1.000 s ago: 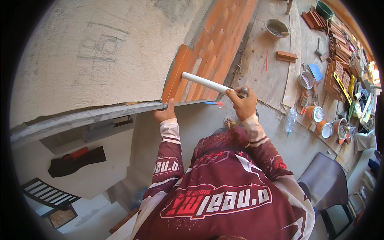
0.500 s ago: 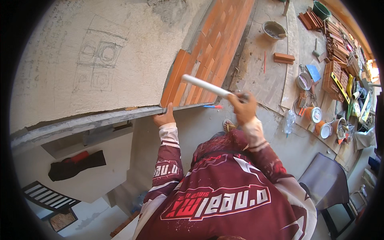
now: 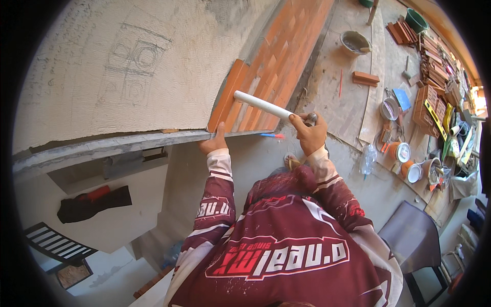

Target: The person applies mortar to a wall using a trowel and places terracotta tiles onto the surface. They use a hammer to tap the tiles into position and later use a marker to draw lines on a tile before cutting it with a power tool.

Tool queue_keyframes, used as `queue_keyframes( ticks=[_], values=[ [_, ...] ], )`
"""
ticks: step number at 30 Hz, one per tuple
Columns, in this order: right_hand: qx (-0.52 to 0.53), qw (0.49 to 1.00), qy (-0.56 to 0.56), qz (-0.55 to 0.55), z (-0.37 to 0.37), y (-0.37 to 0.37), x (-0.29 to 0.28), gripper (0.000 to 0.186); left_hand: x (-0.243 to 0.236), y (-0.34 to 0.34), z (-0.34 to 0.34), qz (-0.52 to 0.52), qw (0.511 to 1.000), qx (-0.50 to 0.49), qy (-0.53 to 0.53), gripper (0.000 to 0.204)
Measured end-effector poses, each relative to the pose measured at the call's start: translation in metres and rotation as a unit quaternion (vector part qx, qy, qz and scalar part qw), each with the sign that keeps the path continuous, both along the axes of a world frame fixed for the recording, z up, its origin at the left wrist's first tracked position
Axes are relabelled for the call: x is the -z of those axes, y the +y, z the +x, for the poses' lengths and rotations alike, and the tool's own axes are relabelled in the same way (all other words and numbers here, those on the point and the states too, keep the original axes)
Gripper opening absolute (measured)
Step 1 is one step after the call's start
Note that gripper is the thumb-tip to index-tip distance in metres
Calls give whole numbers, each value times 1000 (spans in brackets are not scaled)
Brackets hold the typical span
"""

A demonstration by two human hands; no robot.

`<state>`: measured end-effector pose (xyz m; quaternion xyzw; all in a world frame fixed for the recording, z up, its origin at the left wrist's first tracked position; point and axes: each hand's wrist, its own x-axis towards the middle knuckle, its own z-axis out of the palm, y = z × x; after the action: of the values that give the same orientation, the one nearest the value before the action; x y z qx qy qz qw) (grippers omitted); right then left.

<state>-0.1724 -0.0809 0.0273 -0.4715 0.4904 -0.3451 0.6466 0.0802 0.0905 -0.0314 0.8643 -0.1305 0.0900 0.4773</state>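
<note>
My right hand [image 3: 311, 135] is closed round one end of a white tube-shaped stick [image 3: 263, 106]; a round grey metal piece shows at the fingers. The stick's far tip rests on or just over a long orange clay tile [image 3: 228, 97] at the left edge of a tiled strip [image 3: 286, 56]. My left hand [image 3: 215, 142] is at that tile's near end, thumb up against it and the other fingers curled by the grey ledge [image 3: 117, 145], partly hidden. Left of the tile is a bare plastered surface [image 3: 174, 66] with pencil drawings.
A blue-and-red pen-like thing [image 3: 272, 135] lies under the tile edge. To the right are a mortar bucket [image 3: 354, 43], a stack of clay pieces [image 3: 365, 79], a plastic bottle [image 3: 368, 159], a yellow level [image 3: 435, 118], paint tubs [image 3: 403, 152] and a chair [image 3: 413, 233].
The white stick, blurred before, is now sharp, its tip nearer the orange tile. My right hand has turned slightly, and my left hand stays at the tile's near end.
</note>
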Motion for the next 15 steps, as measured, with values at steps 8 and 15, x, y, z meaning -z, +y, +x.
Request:
queue_keyframes(
  ticks=[8, 15],
  values=[
    [23, 999, -12, -32, 4, 9, -3, 29, -13, -7, -8, 1, 999, -5, 50, 64],
    [4, 1000, -1, 11, -11, -3, -9, 31, -10, -7, -8, -53, 998, 3, 26, 68]
  ],
)
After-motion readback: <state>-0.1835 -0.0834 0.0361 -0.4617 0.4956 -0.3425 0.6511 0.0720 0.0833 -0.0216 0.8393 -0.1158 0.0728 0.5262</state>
